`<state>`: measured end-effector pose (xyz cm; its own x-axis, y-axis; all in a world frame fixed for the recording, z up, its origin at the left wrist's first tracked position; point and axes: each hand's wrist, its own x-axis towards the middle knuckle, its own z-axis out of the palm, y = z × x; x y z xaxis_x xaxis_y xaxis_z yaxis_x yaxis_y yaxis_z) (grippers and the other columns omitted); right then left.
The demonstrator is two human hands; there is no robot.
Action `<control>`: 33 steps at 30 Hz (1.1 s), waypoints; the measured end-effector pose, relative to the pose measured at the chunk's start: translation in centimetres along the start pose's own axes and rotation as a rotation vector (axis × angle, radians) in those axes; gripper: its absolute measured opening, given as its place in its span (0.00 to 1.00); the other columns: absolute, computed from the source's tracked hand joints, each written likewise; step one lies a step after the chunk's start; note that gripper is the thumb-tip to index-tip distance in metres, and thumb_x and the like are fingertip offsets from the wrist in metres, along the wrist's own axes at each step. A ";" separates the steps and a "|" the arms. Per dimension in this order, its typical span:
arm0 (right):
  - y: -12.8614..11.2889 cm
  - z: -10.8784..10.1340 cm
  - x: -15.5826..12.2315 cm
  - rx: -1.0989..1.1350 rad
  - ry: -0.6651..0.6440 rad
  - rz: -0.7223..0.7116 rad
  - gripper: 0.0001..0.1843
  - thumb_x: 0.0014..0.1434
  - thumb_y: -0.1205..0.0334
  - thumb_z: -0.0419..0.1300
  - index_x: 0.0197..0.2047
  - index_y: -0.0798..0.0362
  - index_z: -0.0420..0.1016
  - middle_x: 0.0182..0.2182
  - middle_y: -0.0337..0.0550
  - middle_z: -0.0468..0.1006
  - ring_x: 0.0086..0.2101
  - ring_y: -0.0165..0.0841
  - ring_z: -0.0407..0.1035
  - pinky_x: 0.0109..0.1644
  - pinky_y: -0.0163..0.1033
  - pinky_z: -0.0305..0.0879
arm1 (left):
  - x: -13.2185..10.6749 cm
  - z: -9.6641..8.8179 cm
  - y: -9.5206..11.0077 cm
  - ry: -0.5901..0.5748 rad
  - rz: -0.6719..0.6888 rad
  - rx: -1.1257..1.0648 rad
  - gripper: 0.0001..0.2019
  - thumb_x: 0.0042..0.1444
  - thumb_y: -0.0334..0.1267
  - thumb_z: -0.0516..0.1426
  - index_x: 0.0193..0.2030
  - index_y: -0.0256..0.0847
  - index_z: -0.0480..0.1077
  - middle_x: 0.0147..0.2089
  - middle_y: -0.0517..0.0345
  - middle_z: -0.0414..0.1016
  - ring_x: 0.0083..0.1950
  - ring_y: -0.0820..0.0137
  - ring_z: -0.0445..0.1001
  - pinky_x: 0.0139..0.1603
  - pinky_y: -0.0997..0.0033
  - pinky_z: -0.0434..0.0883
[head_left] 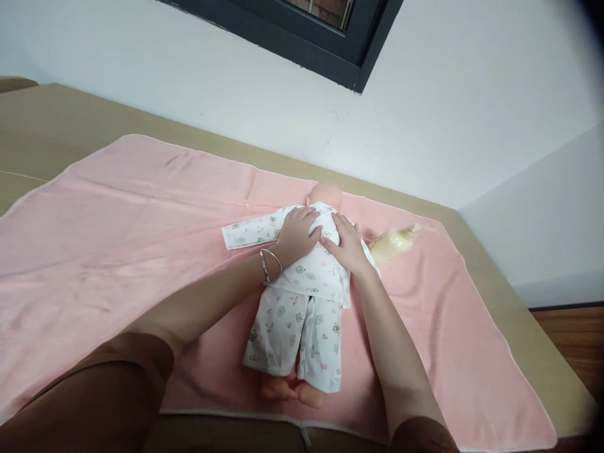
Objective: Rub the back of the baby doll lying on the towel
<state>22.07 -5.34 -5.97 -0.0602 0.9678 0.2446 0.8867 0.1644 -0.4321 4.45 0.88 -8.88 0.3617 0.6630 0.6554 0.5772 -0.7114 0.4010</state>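
Observation:
A baby doll (302,277) in a white patterned top and trousers lies on a pink blanket (141,214), its head away from me and its feet toward me. My left hand (298,234) rests flat on the left side of the doll's upper body, fingers stretched out. Over on the right side, my right hand (349,244) lies with its fingers spread on the top near the shoulder. The thumbs nearly meet over the chest area. One sleeve (250,231) stretches out to the left. The doll's face is not visible.
A glossy pale yellow object (394,244), its kind unclear, lies to the right of the doll. Under the blanket is a wooden table (75,119). Behind it stands a white wall (292,126) with a dark window frame (302,47).

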 end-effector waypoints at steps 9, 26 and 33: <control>-2.7 -0.4 -1.0 -0.073 0.137 -0.028 0.28 0.68 0.46 0.57 0.63 0.55 0.73 0.61 0.56 0.78 0.64 0.48 0.69 0.76 0.68 0.38 | -0.3 -0.4 0.8 0.003 -0.091 0.056 0.18 0.65 0.36 0.53 0.58 0.35 0.73 0.62 0.42 0.75 0.65 0.51 0.71 0.67 0.48 0.67; -2.5 1.0 -0.9 -0.124 0.213 0.013 0.28 0.62 0.56 0.57 0.64 0.53 0.70 0.62 0.55 0.74 0.63 0.50 0.66 0.72 0.67 0.48 | -0.1 -0.7 0.7 0.019 0.117 0.020 0.13 0.63 0.34 0.55 0.50 0.36 0.77 0.54 0.45 0.79 0.57 0.54 0.75 0.62 0.51 0.70; -2.6 1.6 -1.4 -0.124 0.371 0.041 0.22 0.64 0.52 0.56 0.56 0.54 0.75 0.51 0.55 0.81 0.55 0.49 0.71 0.67 0.60 0.59 | -0.1 -0.7 0.8 0.022 -0.032 0.015 0.18 0.62 0.37 0.57 0.57 0.35 0.75 0.56 0.43 0.77 0.59 0.52 0.72 0.62 0.51 0.70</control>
<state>19.15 -6.81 -6.62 0.1259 0.8343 0.5368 0.9351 0.0809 -0.3451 4.31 0.07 -8.16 0.3264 0.6802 0.6564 0.5995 -0.6858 0.4126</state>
